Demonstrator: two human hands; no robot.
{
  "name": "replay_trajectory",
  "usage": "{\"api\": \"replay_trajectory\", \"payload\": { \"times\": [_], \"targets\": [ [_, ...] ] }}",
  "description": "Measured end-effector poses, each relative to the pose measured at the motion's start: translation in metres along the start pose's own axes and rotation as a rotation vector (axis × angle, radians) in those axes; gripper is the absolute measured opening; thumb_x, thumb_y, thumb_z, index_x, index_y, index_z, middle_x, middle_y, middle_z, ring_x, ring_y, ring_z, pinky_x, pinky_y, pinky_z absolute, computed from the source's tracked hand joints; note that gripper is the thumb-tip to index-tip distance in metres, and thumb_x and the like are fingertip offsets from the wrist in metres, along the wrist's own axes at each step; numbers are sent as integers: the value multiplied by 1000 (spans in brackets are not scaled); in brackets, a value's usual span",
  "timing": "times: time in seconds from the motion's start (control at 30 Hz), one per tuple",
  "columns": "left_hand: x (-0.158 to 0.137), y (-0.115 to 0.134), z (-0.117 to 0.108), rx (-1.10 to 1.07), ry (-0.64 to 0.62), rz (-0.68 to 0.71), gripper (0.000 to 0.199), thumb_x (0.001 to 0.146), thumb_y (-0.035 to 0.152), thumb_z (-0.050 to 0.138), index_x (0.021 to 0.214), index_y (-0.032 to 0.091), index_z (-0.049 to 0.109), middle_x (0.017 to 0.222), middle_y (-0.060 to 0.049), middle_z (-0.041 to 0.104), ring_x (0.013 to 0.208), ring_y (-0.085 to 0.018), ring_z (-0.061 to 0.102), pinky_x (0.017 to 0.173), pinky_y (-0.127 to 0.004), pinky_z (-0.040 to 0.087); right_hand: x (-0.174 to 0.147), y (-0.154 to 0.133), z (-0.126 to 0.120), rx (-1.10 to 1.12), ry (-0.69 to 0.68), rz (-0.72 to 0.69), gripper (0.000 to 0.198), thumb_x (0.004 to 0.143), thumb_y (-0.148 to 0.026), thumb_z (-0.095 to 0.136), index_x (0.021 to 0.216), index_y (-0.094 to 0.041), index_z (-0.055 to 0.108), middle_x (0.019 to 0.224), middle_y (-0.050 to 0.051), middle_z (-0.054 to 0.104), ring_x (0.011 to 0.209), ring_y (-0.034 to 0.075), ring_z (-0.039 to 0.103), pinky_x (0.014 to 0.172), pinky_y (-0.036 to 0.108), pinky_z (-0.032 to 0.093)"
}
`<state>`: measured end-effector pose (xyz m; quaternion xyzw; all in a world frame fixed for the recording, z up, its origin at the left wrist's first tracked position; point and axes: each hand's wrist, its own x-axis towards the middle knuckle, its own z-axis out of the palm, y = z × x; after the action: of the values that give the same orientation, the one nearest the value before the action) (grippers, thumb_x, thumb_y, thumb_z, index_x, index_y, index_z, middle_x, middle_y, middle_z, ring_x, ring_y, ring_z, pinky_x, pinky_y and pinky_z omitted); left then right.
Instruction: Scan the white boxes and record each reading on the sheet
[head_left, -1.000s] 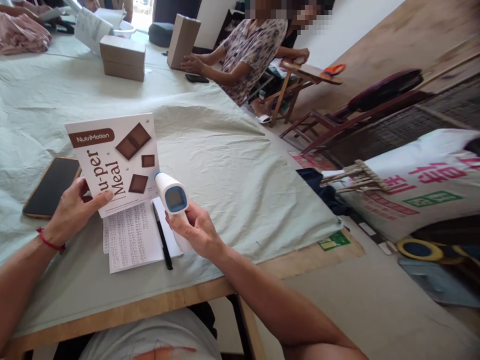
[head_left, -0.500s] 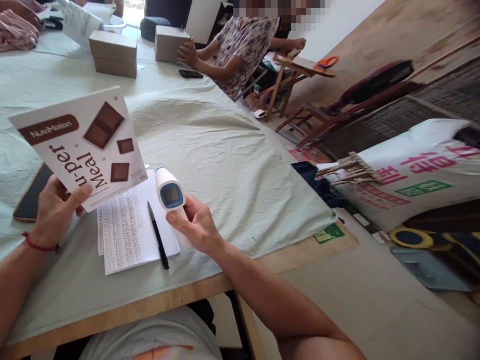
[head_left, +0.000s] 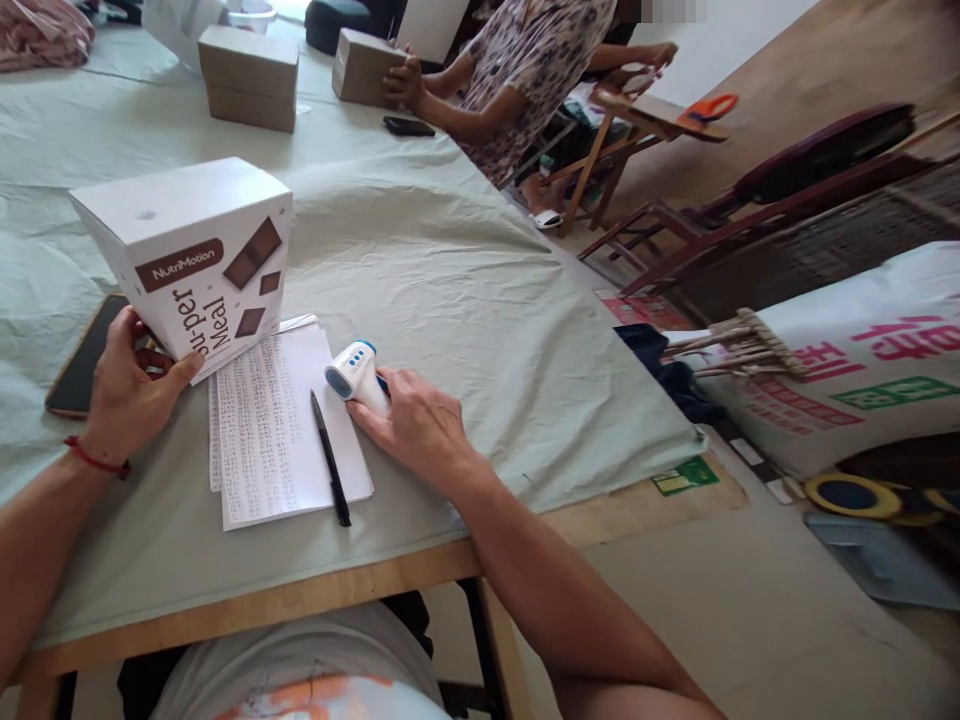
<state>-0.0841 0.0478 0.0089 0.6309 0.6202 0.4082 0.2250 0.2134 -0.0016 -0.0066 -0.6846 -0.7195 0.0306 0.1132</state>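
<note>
My left hand (head_left: 146, 375) grips the lower left corner of a white carton (head_left: 199, 205) with NutriMotion print and chocolate pictures; the carton is tilted, its top facing me partly. My right hand (head_left: 412, 425) is closed round the handle of a white and blue infrared thermometer (head_left: 364, 372), which lies low over the table at the papers' right edge. Between the hands are sheets of paper (head_left: 262, 450) covered in handwriting, with a black pen (head_left: 330, 460) across them. A dark tablet-like slab (head_left: 82, 365) lies partly behind my left hand.
Two brown boxes stand at the back, one plain box (head_left: 247, 80) and one box (head_left: 367, 70) held by another person (head_left: 525, 70). A phone (head_left: 409, 127) lies near them. Right of the cloth-covered table (head_left: 420, 250) are a wooden chair (head_left: 660, 235) and a large printed sack (head_left: 862, 350).
The carton has tipped so its top face shows, and it is lower. The thermometer has turned and come down, its display no longer facing me. The view has shifted a little.
</note>
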Motion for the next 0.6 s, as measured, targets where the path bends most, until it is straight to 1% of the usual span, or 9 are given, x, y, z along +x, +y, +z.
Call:
{"api": "replay_trajectory", "payload": {
  "times": [0.1, 0.17, 0.23, 0.3, 0.4, 0.47, 0.5, 0.53, 0.6],
  "targets": [
    [1, 5, -1, 11, -6, -20, 48, 73, 24, 74, 116, 17, 52, 110, -3, 67, 74, -12, 61, 65, -26, 53, -4, 3, 1, -5, 209, -130, 36, 87, -40, 66, 112, -14, 65, 105, 17, 67, 97, 31, 62, 78, 41, 50],
    [1, 6, -1, 4, -19, -20, 47, 75, 21, 71, 117, 18, 50, 108, -2, 66, 79, -14, 63, 72, -28, 53, -8, 1, 3, 79, 315, -257, 28, 91, -34, 60, 110, -15, 65, 103, 16, 68, 94, 28, 63, 79, 40, 51],
    [0, 5, 0, 22, -6, -18, 49, 75, 20, 70, 120, 18, 49, 111, -4, 64, 79, -14, 62, 73, -29, 53, -13, -5, 6, 198, 321, -391, 21, 96, -30, 54, 108, -17, 65, 91, 10, 69, 81, 21, 64, 72, 33, 52],
    [-3, 5, 1, 76, 90, 26, 59, 71, 19, 70, 125, 17, 46, 122, -8, 57, 76, -12, 58, 66, -27, 52, -18, -11, 12, 273, 259, -493, 21, 97, -30, 53, 107, -16, 64, 78, 6, 68, 68, 17, 62, 63, 28, 50],
    [-11, 9, 0, 120, 329, 232, 74, 65, 17, 71, 131, 18, 39, 131, -12, 45, 77, -12, 52, 59, -27, 47, -22, -18, 21, 270, 178, -527, 24, 93, -29, 58, 109, -13, 65, 75, 5, 67, 66, 17, 62, 58, 28, 48],
    [-17, 15, 0, 132, 403, 443, 66, 68, 18, 73, 127, 19, 42, 121, -8, 49, 78, -14, 52, 62, -28, 46, -21, -18, 24, 279, 137, -502, 25, 89, -22, 57, 112, -14, 65, 78, 5, 68, 67, 17, 61, 58, 28, 47],
    [-21, 18, 1, 145, 384, 554, 56, 72, 19, 74, 121, 20, 47, 113, -5, 52, 79, -15, 53, 65, -29, 47, -21, -18, 23, 304, 118, -489, 27, 88, -18, 56, 113, -15, 65, 79, 5, 67, 67, 16, 61, 58, 27, 47],
    [-24, 20, 2, 166, 325, 652, 45, 77, 20, 73, 116, 21, 51, 106, -4, 55, 81, -16, 55, 70, -31, 49, -20, -17, 22, 346, 102, -484, 29, 87, -16, 54, 115, -16, 65, 79, 4, 67, 66, 16, 59, 59, 27, 47],
    [-32, 22, 7, 210, 119, 784, 23, 86, 23, 70, 106, 21, 58, 99, -3, 59, 89, -19, 59, 80, -34, 50, -19, -16, 17, 475, 87, -499, 32, 89, -13, 51, 116, -18, 67, 79, 3, 64, 65, 14, 57, 61, 27, 48]
  ]
}}
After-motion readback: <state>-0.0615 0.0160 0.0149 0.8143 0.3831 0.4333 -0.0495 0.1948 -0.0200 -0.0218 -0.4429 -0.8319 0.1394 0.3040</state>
